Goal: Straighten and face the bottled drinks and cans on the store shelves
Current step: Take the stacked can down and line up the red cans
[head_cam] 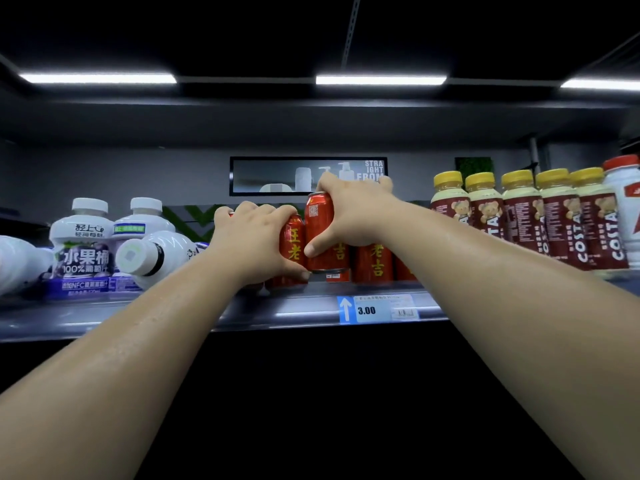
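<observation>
**Two hands on red cans: facing step in hand**

Nearest the camera, both bare forearms reach up past the grey metal shelf edge (173, 317), which carries a blue-and-white price label (377, 309).

At the shelf front, the left hand (249, 237) has its fingers and thumb curled round a red metal can with yellow characters (292, 244). That can stands upright with its characters outward. The right hand (349, 209) is clamped over the top and back of a second red can (322, 233), thumb down the front. This can sits higher than its neighbours, slightly tilted, and shows a code panel (wrong face forward). Just to its right stand further red cans (375, 263).

Recommended practice: turn the held can until its characters face front. Set it down flat and flush with the row, with the left hand steadying the neighbour against knocks.

To the left, a white plastic bottle (156, 252) lies on its side, cap toward the camera, beside upright white bottles with purple labels (83, 244). It needs righting. To the right, yellow-capped bottles with dark red labels (519, 220) stand in a row.

Behind, a framed poster (308, 175) hangs on the grey wall.
</observation>
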`<action>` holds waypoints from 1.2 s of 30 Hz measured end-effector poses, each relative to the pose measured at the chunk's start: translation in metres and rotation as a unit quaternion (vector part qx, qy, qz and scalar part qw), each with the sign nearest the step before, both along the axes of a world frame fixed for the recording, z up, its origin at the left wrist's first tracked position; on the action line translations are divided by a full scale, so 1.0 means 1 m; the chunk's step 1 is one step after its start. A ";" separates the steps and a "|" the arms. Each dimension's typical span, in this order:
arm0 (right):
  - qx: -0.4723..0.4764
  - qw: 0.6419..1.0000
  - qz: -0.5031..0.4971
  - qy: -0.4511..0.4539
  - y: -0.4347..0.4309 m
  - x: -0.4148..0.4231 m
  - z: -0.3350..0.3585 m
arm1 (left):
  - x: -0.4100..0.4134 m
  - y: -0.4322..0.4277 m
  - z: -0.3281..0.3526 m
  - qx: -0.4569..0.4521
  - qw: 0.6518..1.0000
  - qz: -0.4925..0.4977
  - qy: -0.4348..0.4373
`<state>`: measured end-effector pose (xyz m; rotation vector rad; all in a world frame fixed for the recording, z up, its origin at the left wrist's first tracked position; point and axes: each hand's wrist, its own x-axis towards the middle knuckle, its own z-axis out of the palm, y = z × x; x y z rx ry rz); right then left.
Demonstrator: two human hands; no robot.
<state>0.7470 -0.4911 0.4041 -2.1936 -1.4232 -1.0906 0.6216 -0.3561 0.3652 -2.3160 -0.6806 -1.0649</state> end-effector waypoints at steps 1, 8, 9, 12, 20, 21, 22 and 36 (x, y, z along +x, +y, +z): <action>-0.015 1.000 -0.007 -0.005 0.002 0.000 -0.002 | -0.001 0.000 0.000 0.002 1.000 0.001 0.003; -0.082 0.996 -0.038 -0.008 -0.001 0.002 -0.009 | -0.003 -0.003 0.003 -0.017 1.000 -0.003 0.015; -0.088 0.996 -0.026 0.020 -0.004 0.002 -0.005 | -0.003 -0.003 0.004 -0.023 1.000 -0.006 0.016; -0.078 0.995 0.015 0.061 -0.007 0.009 0.009 | -0.004 -0.003 0.007 -0.041 0.999 -0.014 0.023; -0.069 0.996 0.019 0.050 0.003 0.019 0.015 | -0.005 -0.002 0.006 -0.040 0.999 -0.018 0.021; -0.068 0.996 0.018 0.047 0.003 0.019 0.014 | -0.005 -0.001 0.006 -0.041 0.999 -0.020 0.019; -0.065 0.997 0.017 0.042 0.004 0.019 0.014 | -0.005 -0.001 0.006 -0.042 0.999 -0.024 0.016; -0.064 0.998 0.020 -0.014 -0.010 0.020 -0.008 | -0.012 0.003 0.009 -0.031 0.996 -0.034 0.070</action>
